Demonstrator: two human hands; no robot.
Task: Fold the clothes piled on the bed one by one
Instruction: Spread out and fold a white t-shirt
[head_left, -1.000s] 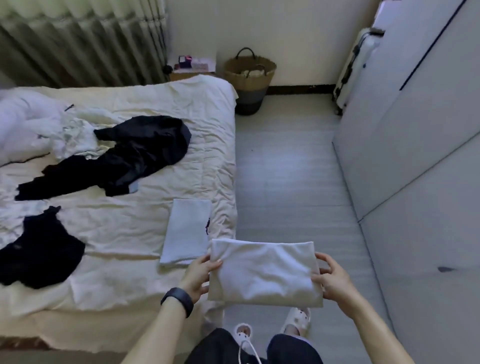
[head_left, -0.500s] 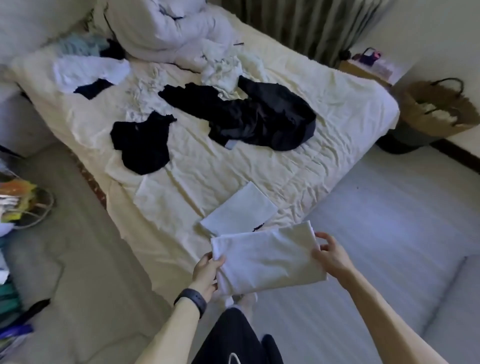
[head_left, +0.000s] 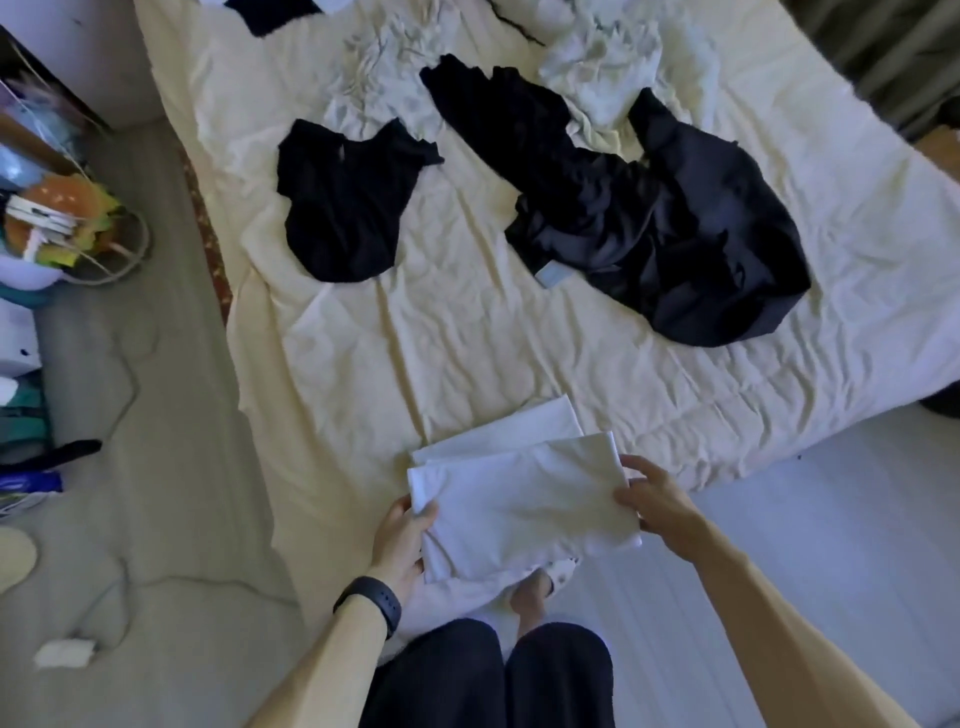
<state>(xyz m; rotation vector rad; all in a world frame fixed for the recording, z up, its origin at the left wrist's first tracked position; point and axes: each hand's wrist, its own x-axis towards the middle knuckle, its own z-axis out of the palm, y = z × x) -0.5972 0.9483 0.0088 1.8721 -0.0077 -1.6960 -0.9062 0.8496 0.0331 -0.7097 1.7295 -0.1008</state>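
Shirts (head_left: 519, 509) (head_left: 498, 431), folded: two; left hand (head_left: 402, 535), right hand (head_left: 652, 499) hold one; black garments (head_left: 348, 208) (head_left: 675, 234): two.

place: home bedroom | evidence: bed (head_left: 467, 353) with cream sheet, strewn clothes (head_left: 675, 234)

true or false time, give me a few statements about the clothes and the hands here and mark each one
1. The left hand and the right hand both hold the folded white garment, one at each end. True.
2. A second folded white piece lies on the bed, just beyond the held one. True.
3. Both black garments on the bed are neatly folded. False: the small black top and the large black garment lie unfolded and crumpled.
4. A black wristband sits on the right wrist. False: the wristband is on the left wrist.
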